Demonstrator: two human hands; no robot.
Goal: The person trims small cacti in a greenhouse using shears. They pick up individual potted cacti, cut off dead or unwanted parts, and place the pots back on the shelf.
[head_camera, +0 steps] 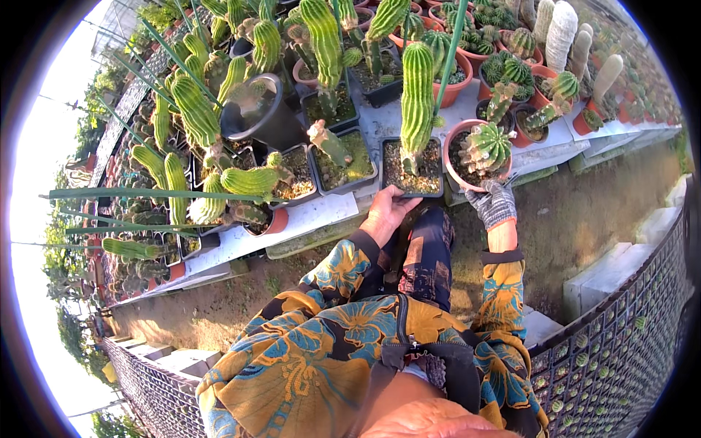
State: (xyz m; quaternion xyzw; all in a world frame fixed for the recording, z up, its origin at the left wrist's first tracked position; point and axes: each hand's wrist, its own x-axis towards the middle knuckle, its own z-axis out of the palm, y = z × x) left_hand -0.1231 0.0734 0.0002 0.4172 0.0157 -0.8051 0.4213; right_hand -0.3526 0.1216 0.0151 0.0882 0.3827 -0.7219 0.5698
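My bare left hand [388,211] grips the near rim of a square black plastic pot [411,180] at the bench edge. A tall ribbed columnar cactus [417,101] stands upright in that pot, beside a green stake [451,55]. To the right, my right hand [492,202], in a grey knit glove with an orange cuff, is at the near rim of a round terracotta-coloured pot [459,174]. This pot holds a ribbed globular cactus [486,147] with a pale, corky base. The glove's fingertips are partly hidden under the rim.
Many potted cacti crowd the bench [323,216], with leaning ones such as a curved green cactus [249,180] at left. An empty-looking round black pot [265,117] stands among them. Green stakes [159,193] jut out left. Behind me are black seedling trays [608,339] and concrete blocks [608,279].
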